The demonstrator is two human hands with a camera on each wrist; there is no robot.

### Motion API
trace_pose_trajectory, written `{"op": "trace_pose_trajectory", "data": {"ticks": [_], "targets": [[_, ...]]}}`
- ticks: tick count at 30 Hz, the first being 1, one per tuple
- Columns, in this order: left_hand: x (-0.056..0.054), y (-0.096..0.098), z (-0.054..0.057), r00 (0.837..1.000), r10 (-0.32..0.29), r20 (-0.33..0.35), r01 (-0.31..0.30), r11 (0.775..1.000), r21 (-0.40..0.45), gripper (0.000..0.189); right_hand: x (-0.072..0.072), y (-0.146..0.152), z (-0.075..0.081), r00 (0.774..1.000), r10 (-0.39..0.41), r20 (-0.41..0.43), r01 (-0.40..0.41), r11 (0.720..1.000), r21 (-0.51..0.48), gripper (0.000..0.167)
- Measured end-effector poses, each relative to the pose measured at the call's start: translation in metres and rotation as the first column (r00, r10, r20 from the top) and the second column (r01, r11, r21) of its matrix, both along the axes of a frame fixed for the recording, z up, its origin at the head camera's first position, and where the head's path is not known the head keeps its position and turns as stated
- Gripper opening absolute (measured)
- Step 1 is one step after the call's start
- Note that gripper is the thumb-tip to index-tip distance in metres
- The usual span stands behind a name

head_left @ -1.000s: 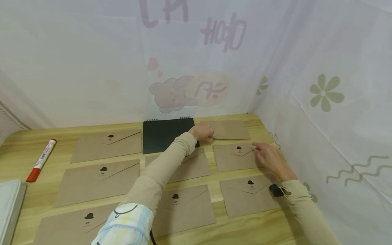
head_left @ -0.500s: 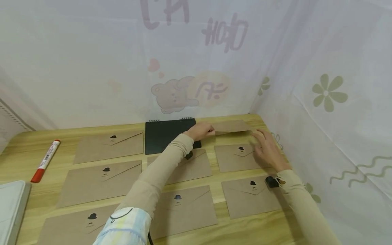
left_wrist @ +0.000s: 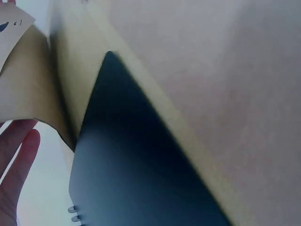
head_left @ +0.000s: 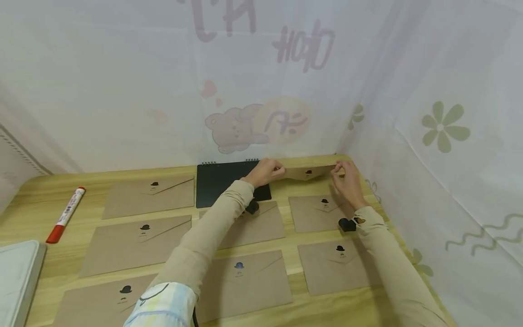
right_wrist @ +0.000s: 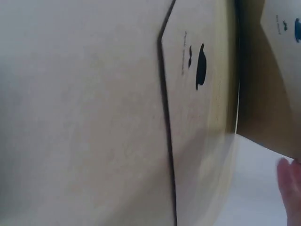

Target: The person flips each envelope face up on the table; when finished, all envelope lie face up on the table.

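At the back right of the table, a brown paper envelope (head_left: pixel 300 172) is tipped up, its hat-printed flap facing forward. My left hand (head_left: pixel 264 172) pinches its left end, and my right hand (head_left: pixel 347 184) pinches the right end between thumb and finger. In the left wrist view the envelope (left_wrist: pixel 26 89) bends a little above the fingers (left_wrist: pixel 21 155). The right wrist view catches its shadowed inner side (right_wrist: pixel 258 89), with fingertips (right_wrist: pixel 287 181) at the edge. Below the left forearm lies a black spiral notebook (head_left: pixel 220 181), partly covered by the arm.
Several similar envelopes lie in rows, one (head_left: pixel 312 220) just in front of the held one. A red-and-white marker (head_left: pixel 66 214) is at the left, near a pale flat case (head_left: pixel 20 272). White printed curtains (head_left: pixel 122 91) rise behind and at the right.
The back-right envelope has gone from lying plain side up to being tipped up with its flap showing. My right hand has moved back from the nearer envelope to grip its right end.
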State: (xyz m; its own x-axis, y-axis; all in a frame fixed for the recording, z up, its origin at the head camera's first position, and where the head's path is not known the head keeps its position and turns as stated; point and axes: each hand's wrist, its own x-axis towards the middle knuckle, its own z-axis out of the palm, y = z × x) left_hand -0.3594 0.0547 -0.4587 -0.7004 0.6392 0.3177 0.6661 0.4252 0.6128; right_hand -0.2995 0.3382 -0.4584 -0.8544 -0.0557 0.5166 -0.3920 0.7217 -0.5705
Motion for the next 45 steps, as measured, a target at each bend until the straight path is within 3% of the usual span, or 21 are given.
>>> {"op": "trace_pose_trajectory", "data": {"ticks": [4, 7, 10, 16, 22, 27, 31, 36, 41, 45], "targets": [[-0.002, -0.001, 0.001, 0.999, 0.032, 0.015, -0.033, 0.999, 0.020, 0.038, -0.004, 0.002, 0.001, 0.989, -0.036, -0.147, 0.042, 0.998, 0.043, 0.008], [-0.005, -0.003, 0.005, 0.997, 0.076, -0.026, -0.075, 0.996, 0.038, 0.035, -0.007, 0.003, 0.004, 0.969, -0.052, -0.242, 0.069, 0.996, 0.064, 0.008], [-0.007, -0.003, 0.008, 0.988, 0.131, -0.081, -0.127, 0.990, 0.060, 0.035, -0.010, 0.001, 0.010, 0.959, -0.074, -0.273, 0.096, 0.993, 0.067, 0.007], [-0.004, 0.004, 0.011, 0.959, 0.227, -0.172, -0.226, 0.974, 0.026, 0.027, -0.010, -0.004, 0.014, 0.962, -0.109, -0.249, 0.120, 0.992, 0.032, 0.007], [0.002, 0.014, 0.014, 0.942, 0.200, -0.268, -0.218, 0.975, -0.039, 0.018, -0.012, 0.003, 0.009, 0.964, -0.160, -0.214, 0.156, 0.987, -0.032, 0.010], [0.006, 0.019, 0.012, 0.924, 0.215, -0.317, -0.239, 0.970, -0.040, 0.011, -0.009, 0.007, 0.004, 0.979, -0.143, -0.147, 0.145, 0.989, 0.004, 0.021], [0.010, 0.020, 0.008, 0.901, 0.252, -0.353, -0.322, 0.934, -0.156, 0.023, -0.008, 0.009, 0.004, 0.996, -0.087, 0.019, 0.085, 0.990, 0.110, 0.043], [0.014, 0.022, 0.004, 0.887, 0.264, -0.378, -0.395, 0.859, -0.327, 0.056, -0.016, 0.010, 0.006, 0.979, -0.053, 0.199, 0.000, 0.967, 0.256, 0.069], [0.015, 0.023, -0.003, 0.877, 0.272, -0.396, -0.438, 0.790, -0.429, 0.064, -0.026, 0.006, 0.006, 0.964, -0.028, 0.264, -0.072, 0.930, 0.361, 0.077], [0.014, 0.026, -0.009, 0.883, 0.269, -0.383, -0.439, 0.763, -0.475, 0.058, -0.030, 0.003, 0.006, 0.956, -0.050, 0.289, -0.070, 0.918, 0.390, 0.072]]}}
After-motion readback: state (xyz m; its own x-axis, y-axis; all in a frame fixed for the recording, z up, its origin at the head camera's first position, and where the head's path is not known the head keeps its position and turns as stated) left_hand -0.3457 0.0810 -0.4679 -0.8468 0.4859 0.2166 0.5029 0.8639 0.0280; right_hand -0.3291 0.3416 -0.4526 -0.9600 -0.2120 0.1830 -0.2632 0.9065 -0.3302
